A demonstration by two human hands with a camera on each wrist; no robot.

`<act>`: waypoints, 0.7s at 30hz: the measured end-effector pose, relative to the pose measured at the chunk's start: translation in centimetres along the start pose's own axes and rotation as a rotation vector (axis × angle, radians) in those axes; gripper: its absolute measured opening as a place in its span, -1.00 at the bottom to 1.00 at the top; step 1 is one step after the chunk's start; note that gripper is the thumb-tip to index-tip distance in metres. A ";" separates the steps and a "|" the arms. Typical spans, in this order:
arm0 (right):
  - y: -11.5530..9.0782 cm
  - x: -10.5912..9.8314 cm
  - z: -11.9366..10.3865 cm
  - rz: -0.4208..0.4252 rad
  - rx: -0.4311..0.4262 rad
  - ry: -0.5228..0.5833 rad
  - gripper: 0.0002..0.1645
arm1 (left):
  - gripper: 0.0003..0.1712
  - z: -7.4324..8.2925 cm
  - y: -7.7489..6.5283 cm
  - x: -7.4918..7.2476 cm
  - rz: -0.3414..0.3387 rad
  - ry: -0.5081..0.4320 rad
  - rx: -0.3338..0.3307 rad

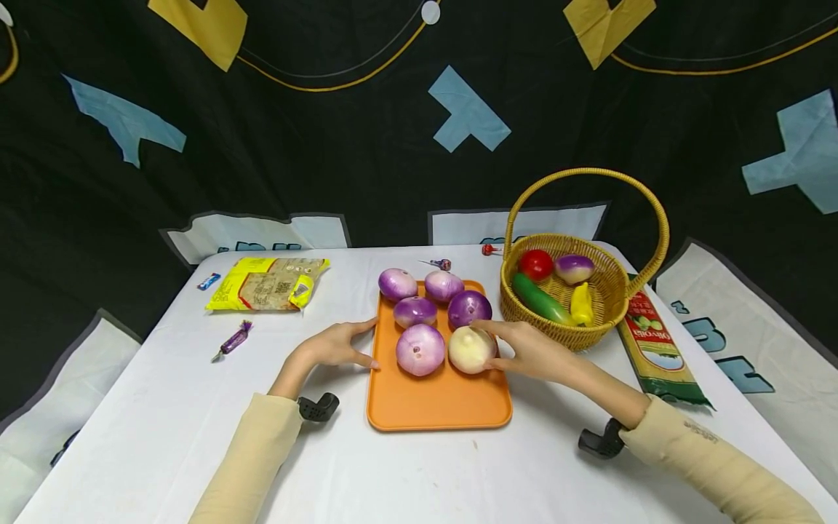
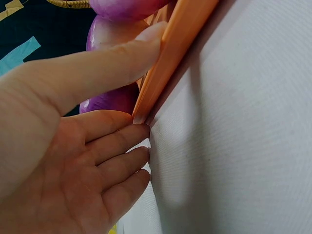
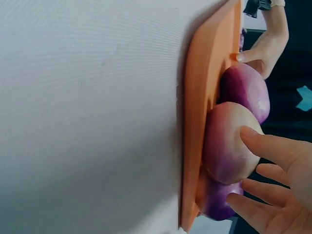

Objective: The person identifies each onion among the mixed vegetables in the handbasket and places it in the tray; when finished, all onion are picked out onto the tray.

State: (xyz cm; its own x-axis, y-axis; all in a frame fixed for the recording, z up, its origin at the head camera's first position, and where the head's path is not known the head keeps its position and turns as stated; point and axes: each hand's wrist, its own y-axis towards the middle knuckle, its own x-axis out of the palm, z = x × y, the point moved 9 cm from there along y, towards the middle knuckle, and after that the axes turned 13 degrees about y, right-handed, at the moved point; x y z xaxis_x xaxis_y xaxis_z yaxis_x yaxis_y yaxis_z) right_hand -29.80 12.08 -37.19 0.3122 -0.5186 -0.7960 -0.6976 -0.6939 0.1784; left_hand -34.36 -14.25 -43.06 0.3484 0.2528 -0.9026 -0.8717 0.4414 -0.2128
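On an orange tray (image 1: 439, 411) lie several purple-and-white onions in two columns. My left hand (image 1: 337, 346) touches the tray's left edge; in the left wrist view its thumb (image 2: 122, 61) lies against the rim, the other fingers extended at the tray's side. My right hand (image 1: 524, 349) holds the pale onion (image 1: 470, 351) at the front right of the group, thumb on its near right side and fingers at its far side. Beside that one sits a purple onion (image 1: 420, 351). The right wrist view shows the held onion (image 3: 229, 146) resting between two others.
Right of the tray stands a wicker basket (image 1: 605, 320) with a tomato, a cucumber, a yellow pepper and an onion. A green-red packet (image 1: 661, 349) lies beyond it. At left are a yellow bag (image 1: 268, 284) and a purple-wrapped candy (image 1: 233, 340). A lollipop (image 1: 441, 264) lies behind the tray.
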 end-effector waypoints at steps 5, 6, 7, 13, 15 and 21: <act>-0.5 -1.2 -0.7 0.013 -0.025 -0.027 -0.26 | 0.12 0.0 0.0 0.0 0.000 0.004 -0.001; -0.6 -1.6 -0.9 0.015 -0.030 -0.035 -0.27 | 0.12 0.0 0.1 0.0 0.000 0.003 0.000; -0.8 -2.0 -1.1 0.017 -0.036 -0.040 -0.29 | 0.12 0.0 0.1 0.0 -0.001 0.002 -0.002; -1.4 -5.5 -1.9 0.027 -0.056 -0.057 -0.42 | 0.11 0.0 0.0 0.0 0.002 -0.002 0.001; -1.4 -6.7 -1.6 0.023 -0.038 -0.073 -0.44 | 0.11 0.0 0.1 0.0 0.004 0.001 0.005; -1.2 -10.3 0.4 -0.013 0.032 -0.180 -0.43 | 0.12 -0.1 0.1 0.1 0.003 -0.002 0.007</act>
State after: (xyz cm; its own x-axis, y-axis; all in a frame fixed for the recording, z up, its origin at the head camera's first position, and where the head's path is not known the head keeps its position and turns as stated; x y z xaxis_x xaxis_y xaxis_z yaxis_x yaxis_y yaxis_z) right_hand -32.48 18.46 -29.45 0.2027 -0.4099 -0.8893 -0.7157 -0.6818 0.1512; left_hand -34.49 -14.25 -43.19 0.3464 0.2558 -0.9025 -0.8703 0.4468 -0.2074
